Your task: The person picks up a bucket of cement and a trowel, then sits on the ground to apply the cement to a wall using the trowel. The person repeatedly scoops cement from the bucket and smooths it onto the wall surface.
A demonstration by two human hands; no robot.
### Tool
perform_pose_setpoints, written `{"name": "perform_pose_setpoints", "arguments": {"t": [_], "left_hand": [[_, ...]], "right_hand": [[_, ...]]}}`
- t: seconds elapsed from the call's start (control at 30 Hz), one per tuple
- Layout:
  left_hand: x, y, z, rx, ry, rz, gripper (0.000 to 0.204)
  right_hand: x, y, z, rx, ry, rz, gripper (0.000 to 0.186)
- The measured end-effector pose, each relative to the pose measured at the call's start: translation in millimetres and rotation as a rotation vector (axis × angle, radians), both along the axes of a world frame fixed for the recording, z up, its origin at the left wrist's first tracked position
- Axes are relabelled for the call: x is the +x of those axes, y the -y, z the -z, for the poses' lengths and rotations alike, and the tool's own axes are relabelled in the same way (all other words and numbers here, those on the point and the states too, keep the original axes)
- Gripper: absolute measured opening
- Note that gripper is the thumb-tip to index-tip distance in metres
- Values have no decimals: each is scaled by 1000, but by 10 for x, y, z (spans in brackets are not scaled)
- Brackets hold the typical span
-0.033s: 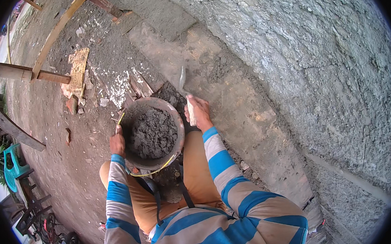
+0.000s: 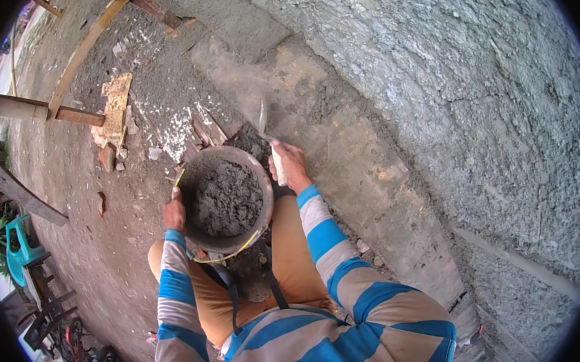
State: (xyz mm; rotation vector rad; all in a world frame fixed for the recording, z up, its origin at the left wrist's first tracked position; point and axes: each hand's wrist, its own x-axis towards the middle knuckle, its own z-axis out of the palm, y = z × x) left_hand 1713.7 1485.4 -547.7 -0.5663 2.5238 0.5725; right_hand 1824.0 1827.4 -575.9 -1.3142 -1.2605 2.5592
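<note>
Item: bucket, round, dark-walled, centre of the frame; yellow handle lowered along its near side.
Contents: grey, lumpy mortar-like mix.
Item: trowel, pale grip, metal blade directed toward the top of the frame, just beyond the bucket's right rim.
Hands, two. Left hand: grasping the bucket's left rim. Right hand: clenched around the trowel's grip, right of the bucket.
Clothing: blue-and-beige striped sleeves; orange-tan trousers, legs either side of the bucket's near part.
Surroundings: rough grey wall, upper right; flat earth-stained strip along its foot; broken yellowish board, upper left; teal plastic chair, left edge.
</note>
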Motion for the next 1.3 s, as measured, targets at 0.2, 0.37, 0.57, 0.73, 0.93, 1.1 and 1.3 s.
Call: {"name": "perform_pose_setpoints", "arguments": {"t": [0.2,0.37,0.57,0.73,0.93,1.1,1.3], "left_hand": [[18,18,-38,29,-17,-1,86],[-28,-89,-133,1,27,0,87],[12,35,-43,115,-11,-73,86],[36,-13,-83,84,25,-93,86],[-6,-40,-71,26,47,-71,85],[0,35,-2,37,25,-139,85],[48,-177,-249,-47,35,-82,80]], "right_hand": [[536,-546,43,61,109,-127,33],[893,-1155,-193,428,289,-239,44],[1197,-1280,-220,1319,130,-730,43],[1058,-1603,-162,1460,378,-698,38],[553,-2167,90,1597,391,-579,37],[273,-2279,145,1604,539,-606,38],[466,-2057,138,1705,505,-512,38]]}}
